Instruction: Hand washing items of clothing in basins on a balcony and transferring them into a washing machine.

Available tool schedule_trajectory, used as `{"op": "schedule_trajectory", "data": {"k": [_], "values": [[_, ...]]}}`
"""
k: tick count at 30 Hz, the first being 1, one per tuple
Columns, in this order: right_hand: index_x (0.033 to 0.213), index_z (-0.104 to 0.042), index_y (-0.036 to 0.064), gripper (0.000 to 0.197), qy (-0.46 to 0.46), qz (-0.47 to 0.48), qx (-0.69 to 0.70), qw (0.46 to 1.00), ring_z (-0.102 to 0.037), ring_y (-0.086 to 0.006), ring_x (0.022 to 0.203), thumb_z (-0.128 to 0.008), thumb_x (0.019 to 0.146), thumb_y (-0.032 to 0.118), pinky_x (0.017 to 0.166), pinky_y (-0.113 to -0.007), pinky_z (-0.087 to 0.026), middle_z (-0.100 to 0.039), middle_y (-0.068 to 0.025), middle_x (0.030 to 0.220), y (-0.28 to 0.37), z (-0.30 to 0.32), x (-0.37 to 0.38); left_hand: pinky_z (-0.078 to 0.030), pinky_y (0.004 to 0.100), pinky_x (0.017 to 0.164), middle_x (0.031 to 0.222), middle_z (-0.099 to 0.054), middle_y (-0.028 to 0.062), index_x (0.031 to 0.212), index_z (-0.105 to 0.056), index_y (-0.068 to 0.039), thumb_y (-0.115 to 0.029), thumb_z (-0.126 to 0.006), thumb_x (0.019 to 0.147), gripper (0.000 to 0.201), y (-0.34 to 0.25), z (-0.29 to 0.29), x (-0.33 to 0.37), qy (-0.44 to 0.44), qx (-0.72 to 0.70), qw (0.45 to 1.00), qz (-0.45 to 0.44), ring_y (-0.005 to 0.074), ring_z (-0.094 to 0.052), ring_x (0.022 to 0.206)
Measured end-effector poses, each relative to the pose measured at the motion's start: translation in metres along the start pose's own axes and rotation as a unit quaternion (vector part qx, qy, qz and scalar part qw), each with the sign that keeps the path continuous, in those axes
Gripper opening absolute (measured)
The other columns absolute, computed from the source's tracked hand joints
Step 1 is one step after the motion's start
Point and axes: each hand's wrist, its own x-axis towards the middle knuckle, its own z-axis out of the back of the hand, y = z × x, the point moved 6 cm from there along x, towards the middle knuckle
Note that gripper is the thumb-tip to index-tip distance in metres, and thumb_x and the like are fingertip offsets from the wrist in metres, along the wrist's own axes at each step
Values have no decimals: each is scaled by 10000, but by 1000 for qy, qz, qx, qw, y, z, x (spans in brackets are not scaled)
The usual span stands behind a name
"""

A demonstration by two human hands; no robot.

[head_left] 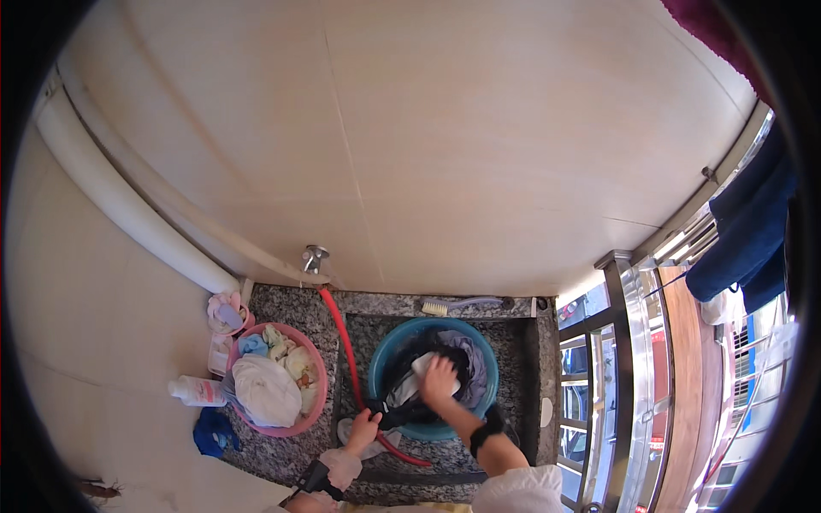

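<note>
Both forearms come up from the lower edge, each wrist wearing a dark band; the left hand (363,425) is curled closed, the right hand (439,376) reaches farther forward, fingers spread, palm down

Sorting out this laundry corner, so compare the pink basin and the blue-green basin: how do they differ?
The round pink plastic basin holds pale, light-coloured cloths heaped up; the round blue-green plastic basin holds dark clothing. The pink basin sits untouched at the left; the right hand presses into the blue-green basin. Both rest on the speckled stone floor.

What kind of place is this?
Probably a balcony laundry corner: a wall tap with a red hose, a blue basin of clothes, and a pink basin of laundry beside a railing.
</note>
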Motion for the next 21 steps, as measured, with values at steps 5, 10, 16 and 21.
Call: {"op": "schedule_trajectory", "data": {"k": [5, 10, 16, 21], "values": [[1213, -433, -16, 642, 74, 133, 54, 987, -507, -350, 1030, -693, 696, 261, 840, -474, -434, -500, -189, 1088, 11, -17, -74, -487, 318, 502, 788, -636, 92, 990, -593, -13, -191, -606, 880, 210, -3, -11, -2, 26, -35, 999, -13, 174, -611, 602], [1170, -462, 26, 554, 10, 54, -72, 996, -500, -315, 1015, -680, 709, 243, 834, -442, -418, -499, -149, 1049, -72, 8, -7, -477, 284, 480, 774, -626, 84, 994, -604, -17, -163, -595, 888, 181, -23, -4, -15, 27, -88, 995, 22, 161, -587, 556], [1130, -461, -22, 637, 40, 124, 151, 980, -542, -360, 949, -738, 647, 286, 763, -450, -495, -502, -183, 1031, 36, -5, -97, -428, 247, 447, 825, -619, 48, 988, -607, -36, -165, -590, 892, 161, -19, -17, -16, 36, -154, 985, 69, 131, -572, 602], [1110, -497, 73, 460, -5, 75, -50, 996, -529, -293, 990, -655, 696, 198, 790, -441, -438, -513, -127, 1054, -77, 18, -12, -448, 225, 486, 780, -601, 13, 975, -632, -37, -237, -588, 895, 220, -111, 0, -42, 114, -231, 964, 64, 70, -496, 568]]}}
